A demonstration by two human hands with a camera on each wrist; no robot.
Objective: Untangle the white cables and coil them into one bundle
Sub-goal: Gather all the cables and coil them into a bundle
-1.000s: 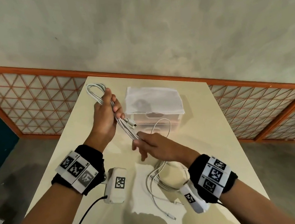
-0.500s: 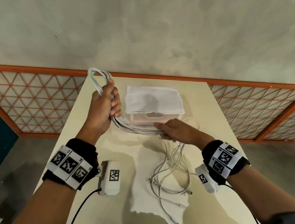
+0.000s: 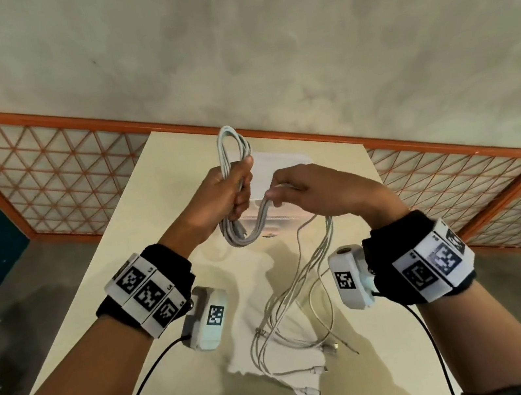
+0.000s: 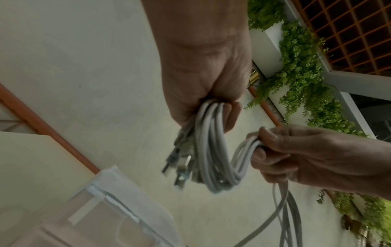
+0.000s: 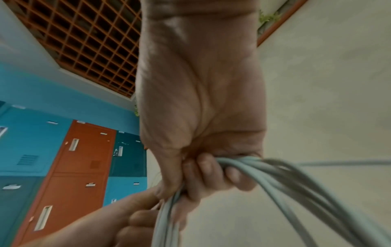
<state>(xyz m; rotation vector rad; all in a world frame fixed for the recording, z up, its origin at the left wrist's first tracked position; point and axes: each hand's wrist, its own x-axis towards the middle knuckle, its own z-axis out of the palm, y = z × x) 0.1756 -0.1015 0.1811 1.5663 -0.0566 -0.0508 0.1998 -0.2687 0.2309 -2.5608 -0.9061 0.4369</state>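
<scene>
The white cables [image 3: 244, 214] hang in a looped bundle above the counter [image 3: 164, 248], in front of the clear box [image 3: 282, 173]. The left hand [image 3: 221, 197] has its fingers curled round the loops. Just beside it, the right hand [image 3: 316, 191] pinches the strands, whose loose ends trail down onto the counter.
</scene>
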